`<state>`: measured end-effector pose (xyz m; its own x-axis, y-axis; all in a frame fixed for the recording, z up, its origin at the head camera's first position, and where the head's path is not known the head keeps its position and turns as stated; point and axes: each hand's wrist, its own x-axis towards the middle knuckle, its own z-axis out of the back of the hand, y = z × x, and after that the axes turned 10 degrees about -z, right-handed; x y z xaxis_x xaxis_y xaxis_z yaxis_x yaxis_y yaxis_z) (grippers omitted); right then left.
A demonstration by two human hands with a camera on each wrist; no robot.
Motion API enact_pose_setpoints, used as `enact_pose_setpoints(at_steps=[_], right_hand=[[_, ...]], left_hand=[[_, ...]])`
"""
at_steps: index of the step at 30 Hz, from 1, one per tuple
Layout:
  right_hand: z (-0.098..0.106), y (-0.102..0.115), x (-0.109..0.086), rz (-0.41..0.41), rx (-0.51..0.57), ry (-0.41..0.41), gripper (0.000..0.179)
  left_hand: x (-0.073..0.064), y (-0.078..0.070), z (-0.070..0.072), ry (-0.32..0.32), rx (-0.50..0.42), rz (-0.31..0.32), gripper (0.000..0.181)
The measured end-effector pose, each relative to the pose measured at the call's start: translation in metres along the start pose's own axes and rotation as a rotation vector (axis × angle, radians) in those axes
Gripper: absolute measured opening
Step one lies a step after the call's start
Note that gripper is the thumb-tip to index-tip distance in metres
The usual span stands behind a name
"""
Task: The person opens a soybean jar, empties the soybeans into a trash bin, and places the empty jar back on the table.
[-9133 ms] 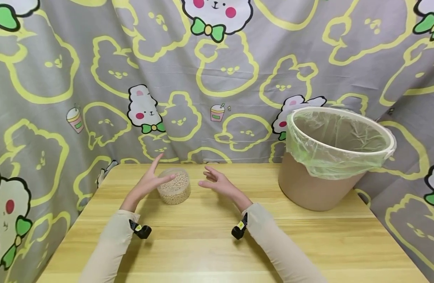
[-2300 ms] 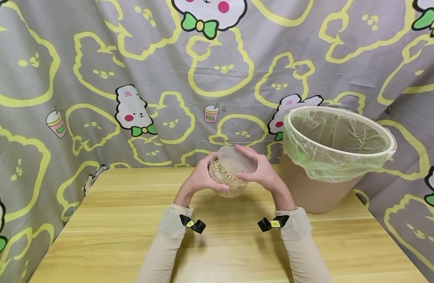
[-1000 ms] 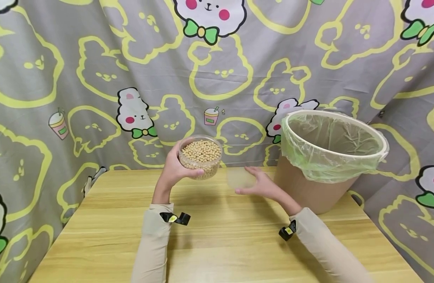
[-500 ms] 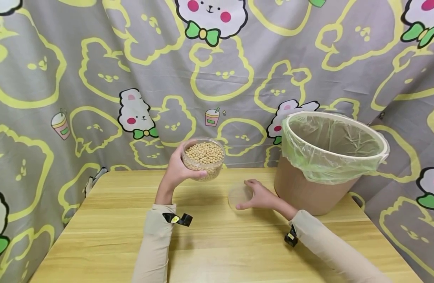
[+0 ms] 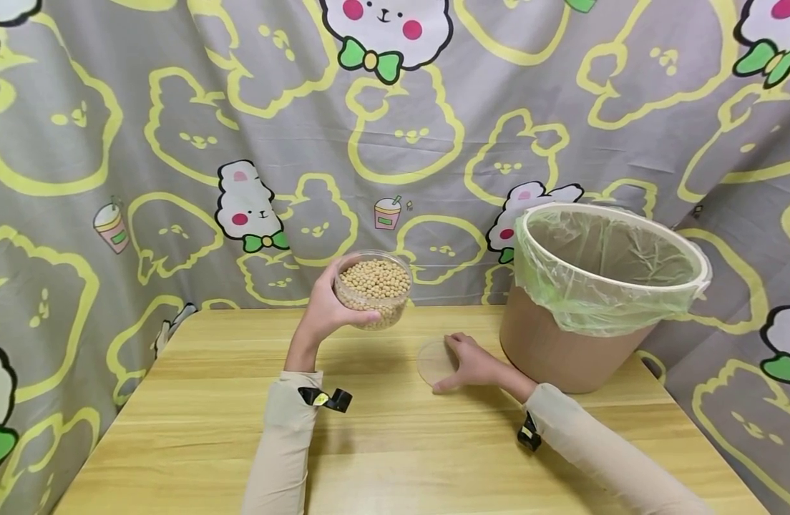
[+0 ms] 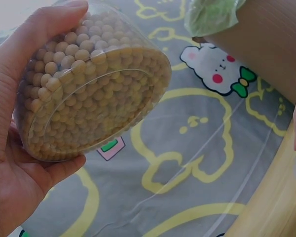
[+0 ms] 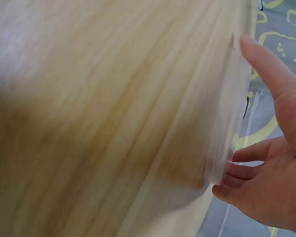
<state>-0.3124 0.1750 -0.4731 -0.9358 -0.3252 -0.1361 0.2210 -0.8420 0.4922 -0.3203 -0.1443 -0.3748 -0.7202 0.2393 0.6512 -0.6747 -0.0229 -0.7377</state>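
My left hand (image 5: 324, 307) grips a clear round tub (image 5: 377, 315) from its left side and holds it up above the table. Pale round soybeans (image 5: 376, 277) fill it nearly to the rim, and its top is uncovered. In the left wrist view, thumb and fingers wrap the tub's wall, and its underside (image 6: 93, 108) faces the camera. My right hand (image 5: 479, 365) spans a thin clear lid (image 5: 433, 363) low at the tabletop, thumb and fingertips at its edge. The right wrist view shows that lid (image 7: 227, 113) edge-on, close over the wood.
A brown bin (image 5: 562, 350) with a green plastic liner (image 5: 601, 311) stands at the right, just behind my right hand. The wooden table (image 5: 369, 443) reaches back to a grey patterned curtain (image 5: 427, 172).
Earlier both hands held the tub together; the lid has come off it. Over the last second the right hand lowered the lid to the table, while the left hand kept the tub raised, shifting slightly right.
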Motion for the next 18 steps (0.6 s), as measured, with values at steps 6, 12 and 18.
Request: enact_pose_setpoints(at_steps=[6,12,18], right_hand=[[-0.001,0.000,0.000,-0.004,-0.013,0.024,0.125],[0.016,0.012,-0.008,0.032,-0.067,-0.056,0.111],[0.072,0.041,-0.027,0.140,-0.170,-0.378,0.078]], left_hand=[[-0.001,0.000,0.000,-0.004,0.009,0.009,0.103],[-0.001,-0.001,0.000,-0.007,0.011,0.016,0.104],[0.000,0.001,0.000,-0.005,0.032,0.013,0.105]])
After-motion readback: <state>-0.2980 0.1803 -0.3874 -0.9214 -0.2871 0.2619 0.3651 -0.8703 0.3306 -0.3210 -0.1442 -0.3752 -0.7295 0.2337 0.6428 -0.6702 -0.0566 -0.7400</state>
